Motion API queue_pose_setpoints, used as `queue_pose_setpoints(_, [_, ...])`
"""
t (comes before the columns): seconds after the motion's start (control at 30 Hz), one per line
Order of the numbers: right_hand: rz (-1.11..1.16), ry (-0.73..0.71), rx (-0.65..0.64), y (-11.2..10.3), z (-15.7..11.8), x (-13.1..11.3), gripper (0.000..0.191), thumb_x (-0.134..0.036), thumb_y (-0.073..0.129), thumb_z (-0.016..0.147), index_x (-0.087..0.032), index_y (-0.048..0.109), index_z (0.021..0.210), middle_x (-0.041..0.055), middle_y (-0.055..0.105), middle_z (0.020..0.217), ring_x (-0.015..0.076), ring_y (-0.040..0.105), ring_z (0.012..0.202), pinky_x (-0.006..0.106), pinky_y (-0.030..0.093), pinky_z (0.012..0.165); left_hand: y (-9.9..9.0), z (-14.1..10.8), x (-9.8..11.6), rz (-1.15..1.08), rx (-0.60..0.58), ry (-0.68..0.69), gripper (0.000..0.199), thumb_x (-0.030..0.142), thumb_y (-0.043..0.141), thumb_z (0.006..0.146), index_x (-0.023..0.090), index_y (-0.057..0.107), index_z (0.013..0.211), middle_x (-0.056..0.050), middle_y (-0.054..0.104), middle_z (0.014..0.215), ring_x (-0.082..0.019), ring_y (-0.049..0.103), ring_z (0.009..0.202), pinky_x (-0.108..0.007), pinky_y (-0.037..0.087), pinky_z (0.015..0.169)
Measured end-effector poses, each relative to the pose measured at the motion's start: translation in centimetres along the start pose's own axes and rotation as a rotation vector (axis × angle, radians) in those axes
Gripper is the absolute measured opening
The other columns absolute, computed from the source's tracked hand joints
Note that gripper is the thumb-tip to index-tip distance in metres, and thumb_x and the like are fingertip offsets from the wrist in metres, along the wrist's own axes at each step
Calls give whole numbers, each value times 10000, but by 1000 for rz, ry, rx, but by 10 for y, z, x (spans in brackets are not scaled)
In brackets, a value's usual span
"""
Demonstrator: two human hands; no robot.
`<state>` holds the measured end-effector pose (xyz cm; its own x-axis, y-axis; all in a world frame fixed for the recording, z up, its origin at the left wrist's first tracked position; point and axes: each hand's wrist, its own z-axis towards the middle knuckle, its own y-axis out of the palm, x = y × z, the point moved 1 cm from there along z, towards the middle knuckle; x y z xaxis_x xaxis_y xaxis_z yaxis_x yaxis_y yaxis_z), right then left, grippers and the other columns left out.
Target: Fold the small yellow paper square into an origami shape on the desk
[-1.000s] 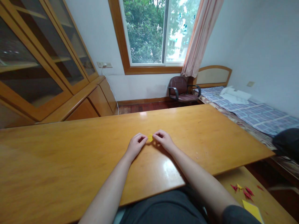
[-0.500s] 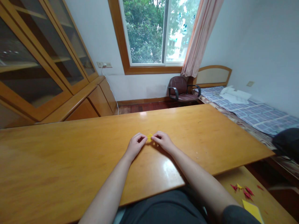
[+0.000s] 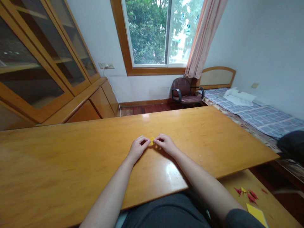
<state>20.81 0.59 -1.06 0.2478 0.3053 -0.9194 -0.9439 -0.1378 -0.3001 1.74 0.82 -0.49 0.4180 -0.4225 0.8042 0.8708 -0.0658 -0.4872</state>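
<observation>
A small piece of folded yellow paper (image 3: 152, 141) is held up just above the table, between my two hands. My left hand (image 3: 139, 147) pinches its left side between thumb and fingers. On the opposite side, my right hand (image 3: 165, 144) grips the right edge in a similar pinch. The fingertips cover parts of the paper, and its exact folded shape is too small to make out.
The wooden table (image 3: 71, 158) spans the view. On a lower surface at right lie several small red and yellow folded pieces (image 3: 251, 198) and a yellow paper stack (image 3: 257, 214). Beyond stand a chair (image 3: 186, 90), a bed (image 3: 261, 110) and a glass-door cabinet (image 3: 47, 63).
Both hands stay almost in place with the yellow paper between them. The paper's visible outline differs slightly, with a little more of it showing between the fingertips.
</observation>
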Motion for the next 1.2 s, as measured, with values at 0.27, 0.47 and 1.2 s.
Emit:
queue_pose_setpoints(0.27, [13,7,52,-1,2,4,220,-377,654,812,-176,693,729,12,621,698,145,573,667,256,432,635,-1,1,-7,-76,19,-82,233,387,605,825,184,657,724,-18,653,743,-165,595,727,-251,449,669])
queue_pose_setpoints(0.47, [27,11,47,-1,2,3,226,-378,650,811,-171,689,727,10,614,696,138,567,652,248,432,617,-1,1,-8,-112,12,-113,231,387,620,814,178,668,727,-19,655,740,-164,590,721,-247,445,660])
queue_pose_setpoints(1.2, [284,157,79,0,1,4,282,-435,669,760,-156,641,730,-30,543,574,95,476,482,205,391,441,3,2,-13,-311,41,-221,272,404,634,798,154,662,902,-35,662,836,-148,598,691,-252,485,646])
